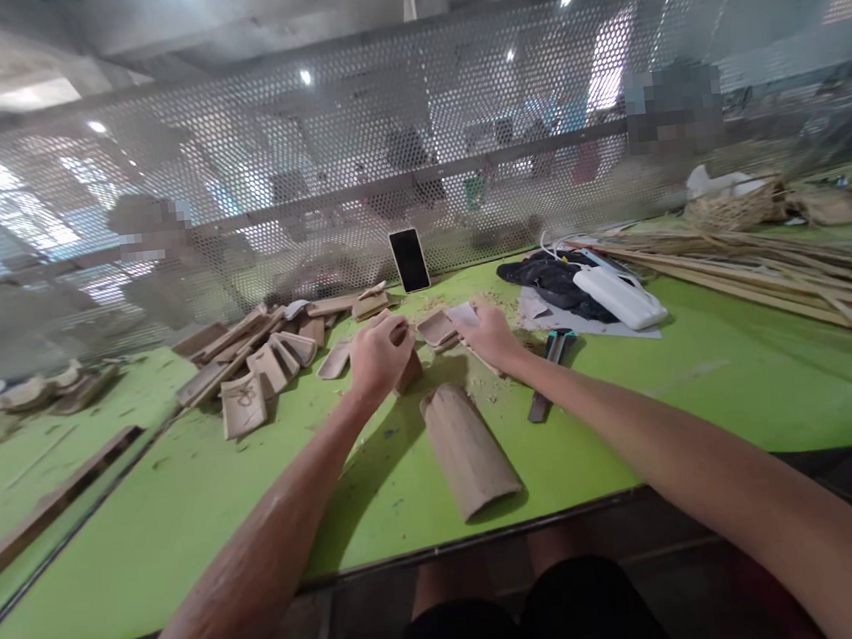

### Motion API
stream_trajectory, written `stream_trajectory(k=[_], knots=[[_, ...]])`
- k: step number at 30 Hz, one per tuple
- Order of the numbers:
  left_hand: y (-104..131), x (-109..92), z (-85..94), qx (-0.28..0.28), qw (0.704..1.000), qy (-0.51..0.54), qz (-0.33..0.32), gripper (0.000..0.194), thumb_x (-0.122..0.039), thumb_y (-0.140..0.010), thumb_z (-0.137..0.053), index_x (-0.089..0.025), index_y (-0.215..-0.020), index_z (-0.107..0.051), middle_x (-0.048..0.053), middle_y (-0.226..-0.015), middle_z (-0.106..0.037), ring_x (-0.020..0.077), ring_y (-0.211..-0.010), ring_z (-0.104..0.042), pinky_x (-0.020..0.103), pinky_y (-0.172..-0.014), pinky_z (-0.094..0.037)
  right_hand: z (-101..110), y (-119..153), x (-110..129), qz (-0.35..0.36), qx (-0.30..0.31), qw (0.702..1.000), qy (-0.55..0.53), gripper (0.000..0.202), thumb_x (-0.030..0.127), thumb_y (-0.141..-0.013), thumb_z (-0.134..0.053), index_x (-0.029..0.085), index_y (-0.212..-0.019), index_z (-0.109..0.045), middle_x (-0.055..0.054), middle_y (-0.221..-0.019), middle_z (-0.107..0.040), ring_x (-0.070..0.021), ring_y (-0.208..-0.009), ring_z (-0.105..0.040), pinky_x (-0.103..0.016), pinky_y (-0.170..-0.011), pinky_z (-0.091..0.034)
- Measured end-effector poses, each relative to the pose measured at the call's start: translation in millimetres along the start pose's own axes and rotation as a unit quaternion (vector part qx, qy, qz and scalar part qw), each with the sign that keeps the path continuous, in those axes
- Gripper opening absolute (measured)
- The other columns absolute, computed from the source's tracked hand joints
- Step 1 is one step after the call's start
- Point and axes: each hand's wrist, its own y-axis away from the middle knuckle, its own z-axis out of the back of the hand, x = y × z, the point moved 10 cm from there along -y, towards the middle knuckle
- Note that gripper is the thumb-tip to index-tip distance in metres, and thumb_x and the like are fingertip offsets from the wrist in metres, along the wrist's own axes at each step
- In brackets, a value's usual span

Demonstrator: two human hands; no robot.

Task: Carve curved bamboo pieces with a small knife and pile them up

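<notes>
My left hand (384,357) is closed, its fingers curled over a brown piece (409,372) low on the green table (380,465). To its right, my right hand (488,332) pinches a pale sheet (463,315), which looks like sandpaper or paper. A shallow curved bamboo piece (437,329) lies between the hands. Nearer to me rests a large half-round bamboo section (473,451), its curved side up. Shavings are scattered around my right hand.
Bamboo pieces (244,404) are piled at the left. A phone (409,260) stands upright at the back before a perforated metal screen (351,166). At the right are a knife-like tool (552,373), dark cloth (554,282), a white device (616,296) and long strips (760,267).
</notes>
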Motion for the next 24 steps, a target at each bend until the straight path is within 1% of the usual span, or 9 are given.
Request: stream_trajectory(k=[6,9,12,14,17,19,21,24], knots=[[0.1,3.3,0.9,-0.026,0.999,0.013,0.015,0.027,-0.033,-0.094,-0.053,-0.019,-0.086,-0.075,0.006,-0.083,-0.073,0.0192,-0.076,-0.066,0.028,-0.072,-0.049,-1.8,-1.7,-3.4,-0.003,0.001,1.000,-0.018,0.016,0.028,-0.081,-0.058,0.024,-0.076,-0.043,0.001,-0.064,-0.055,-0.0172,-0.063,-0.057,-0.026,-0.057,-0.041],[0.0,4.8,0.1,-0.032,0.999,0.026,0.018,0.023,-0.030,-0.091,-0.056,-0.020,-0.086,-0.075,0.006,-0.084,-0.074,0.0197,-0.077,-0.067,0.029,-0.073,-0.051,-0.5,-2.2,-3.2,-0.003,-0.002,1.000,-0.010,0.015,0.026,-0.080,-0.057,0.024,-0.075,-0.043,0.001,-0.065,-0.055,-0.0175,-0.064,-0.057,-0.027,-0.059,-0.040],[0.0,8.3,-0.8,-0.033,0.998,0.045,0.032,0.018,-0.027,-0.088,-0.059,-0.020,-0.085,-0.075,0.006,-0.084,-0.076,0.0205,-0.078,-0.069,0.030,-0.074,-0.052,4.0,-3.0,-0.5,0.003,-0.020,1.000,0.022,0.017,0.023,-0.078,-0.058,0.024,-0.073,-0.041,0.002,-0.065,-0.052,-0.0165,-0.063,-0.053,-0.027,-0.061,-0.037],[0.3,9.8,-1.4,-0.032,0.996,0.070,0.037,0.017,-0.025,-0.088,-0.059,-0.020,-0.089,-0.076,0.006,-0.087,-0.077,0.0212,-0.081,-0.071,0.030,-0.075,-0.054,6.7,-3.5,1.2,0.003,-0.031,0.999,0.036,0.018,0.022,-0.077,-0.058,0.024,-0.073,-0.041,0.003,-0.065,-0.050,-0.0163,-0.064,-0.050,-0.028,-0.061,-0.035],[1.0,8.7,-2.1,-0.028,0.995,0.094,0.031,0.023,-0.019,-0.087,-0.057,-0.020,-0.100,-0.075,0.005,-0.092,-0.078,0.0211,-0.086,-0.072,0.031,-0.079,-0.055,7.7,-3.5,0.6,-0.010,-0.033,0.999,0.036,0.018,0.023,-0.078,-0.058,0.024,-0.073,-0.041,0.003,-0.065,-0.049,-0.0166,-0.064,-0.049,-0.028,-0.061,-0.033],[1.6,7.5,-1.9,-0.026,0.995,0.090,0.026,0.025,-0.016,-0.086,-0.056,-0.020,-0.103,-0.075,0.004,-0.092,-0.078,0.0209,-0.087,-0.072,0.031,-0.081,-0.055,7.0,-3.3,-0.2,-0.016,-0.028,0.999,0.033,0.017,0.023,-0.078,-0.057,0.024,-0.073,-0.041,0.003,-0.066,-0.049,-0.0166,-0.064,-0.049,-0.028,-0.061,-0.033],[1.9,7.7,-1.0,-0.028,0.996,0.078,0.027,0.025,-0.015,-0.086,-0.056,-0.019,-0.101,-0.075,0.005,-0.091,-0.078,0.0211,-0.086,-0.072,0.031,-0.081,-0.054,6.1,-3.3,-0.6,-0.016,-0.024,0.999,0.036,0.017,0.023,-0.079,-0.058,0.023,-0.073,-0.042,0.002,-0.066,-0.049,-0.0165,-0.064,-0.049,-0.028,-0.061,-0.033],[1.3,8.2,1.2,-0.033,0.997,0.059,0.024,0.023,-0.016,-0.087,-0.054,-0.018,-0.098,-0.074,0.006,-0.094,-0.077,0.0216,-0.086,-0.072,0.031,-0.079,-0.054,2.4,-4.4,-2.0,-0.013,-0.010,0.998,0.062,0.010,0.020,-0.080,-0.057,0.021,-0.073,-0.050,0.000,-0.069,-0.050,-0.0169,-0.067,-0.049,-0.028,-0.064,-0.036]])
